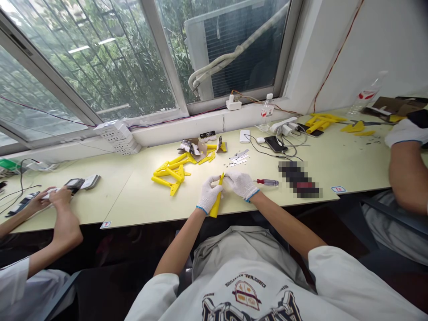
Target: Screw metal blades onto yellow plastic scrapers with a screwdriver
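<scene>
My left hand point(209, 194), in a white knit glove with a blue cuff, is closed around a yellow plastic scraper handle point(216, 208), held tilted at the table's front edge. My right hand point(241, 183), gloved the same way, has its fingers pinched together at the upper end of that handle. What they hold, if anything, is too small to make out. A screwdriver point(267, 182) with a red and clear grip lies just right of my right hand. Beyond the hands are silver blade strips point(238, 159) with tiny loose parts. Several more yellow scraper handles point(172, 173) are piled to the left.
Opened small boxes point(195, 149) lie behind the pile. Toward the window are a white power bank point(244, 136), a black phone point(276, 144), cables, a power strip point(285, 126) and a bottle point(266, 111). People sit on both sides; a co-worker's gloved hand point(405, 130) shows at right.
</scene>
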A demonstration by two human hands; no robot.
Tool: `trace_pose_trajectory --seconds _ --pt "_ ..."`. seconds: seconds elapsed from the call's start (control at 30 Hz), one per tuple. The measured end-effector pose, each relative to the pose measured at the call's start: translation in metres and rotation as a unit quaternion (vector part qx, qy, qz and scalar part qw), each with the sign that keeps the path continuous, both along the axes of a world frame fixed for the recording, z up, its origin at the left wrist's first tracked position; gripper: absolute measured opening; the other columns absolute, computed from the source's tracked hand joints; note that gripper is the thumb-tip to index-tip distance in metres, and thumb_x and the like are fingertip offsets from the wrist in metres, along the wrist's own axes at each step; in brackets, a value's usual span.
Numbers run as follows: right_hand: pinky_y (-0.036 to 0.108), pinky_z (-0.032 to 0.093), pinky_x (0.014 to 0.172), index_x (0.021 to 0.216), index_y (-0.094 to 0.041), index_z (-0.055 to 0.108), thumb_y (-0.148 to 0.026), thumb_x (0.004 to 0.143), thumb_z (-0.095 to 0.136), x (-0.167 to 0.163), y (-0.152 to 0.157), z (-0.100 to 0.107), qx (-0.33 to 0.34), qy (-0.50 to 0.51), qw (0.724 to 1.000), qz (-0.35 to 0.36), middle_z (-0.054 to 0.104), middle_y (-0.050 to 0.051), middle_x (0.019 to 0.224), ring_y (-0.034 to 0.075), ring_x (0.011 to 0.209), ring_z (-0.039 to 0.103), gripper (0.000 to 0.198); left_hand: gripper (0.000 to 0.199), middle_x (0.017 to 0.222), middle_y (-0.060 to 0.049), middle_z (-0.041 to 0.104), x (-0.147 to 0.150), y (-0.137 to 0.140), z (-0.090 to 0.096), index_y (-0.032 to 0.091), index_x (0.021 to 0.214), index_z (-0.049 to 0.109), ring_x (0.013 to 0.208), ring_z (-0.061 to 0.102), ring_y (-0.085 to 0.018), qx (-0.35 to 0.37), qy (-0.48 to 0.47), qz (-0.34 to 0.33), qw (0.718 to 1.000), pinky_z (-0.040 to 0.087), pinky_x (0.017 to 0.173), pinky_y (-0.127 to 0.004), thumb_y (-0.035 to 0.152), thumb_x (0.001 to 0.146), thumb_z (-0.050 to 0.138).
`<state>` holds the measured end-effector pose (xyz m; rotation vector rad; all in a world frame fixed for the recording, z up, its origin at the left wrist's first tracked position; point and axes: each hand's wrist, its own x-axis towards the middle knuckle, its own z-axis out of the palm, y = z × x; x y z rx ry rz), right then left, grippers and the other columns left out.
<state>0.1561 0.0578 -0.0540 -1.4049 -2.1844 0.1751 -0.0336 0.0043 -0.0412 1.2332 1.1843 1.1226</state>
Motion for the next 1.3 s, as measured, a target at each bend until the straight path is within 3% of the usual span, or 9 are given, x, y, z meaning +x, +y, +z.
trace_pose_trajectory --seconds 0.37,0.9,1.3 --pt "0.026 0.034 0.074 0.116 -0.018 0.082 -0.031 0.104 0.059 0.000 0.007 -0.011 0.021 0.021 0.999 0.014 0.081 0.010 0.109 0.018 0.089 0.068 0.029 0.060 0.073 -0.001 0.075 0.002 -0.002 0.006 0.015 0.134 0.068 0.054 0.064 -0.015 -0.005 0.003 0.003 1.000 0.053 0.059 -0.028 0.019 0.074 0.070" --pt "0.029 0.034 0.074 0.125 -0.019 0.083 -0.045 0.110 0.054 0.000 -0.009 0.016 -0.013 -0.037 0.999 0.002 0.082 0.012 0.115 0.022 0.092 0.074 0.041 0.060 0.075 -0.001 0.075 0.000 0.001 -0.002 0.016 0.134 0.067 0.054 0.065 -0.015 0.001 -0.007 0.003 1.000 0.053 0.060 -0.028 0.019 0.075 0.071" --pt "0.027 0.040 0.077 0.121 -0.015 0.081 -0.043 0.107 0.057 -0.001 -0.005 0.008 -0.012 -0.020 1.000 0.000 0.081 0.016 0.114 0.023 0.096 0.073 0.039 0.060 0.076 -0.001 0.076 0.000 -0.001 0.000 0.016 0.137 0.067 0.055 0.064 -0.015 0.001 0.006 -0.002 1.000 0.052 0.060 -0.027 0.020 0.076 0.069"
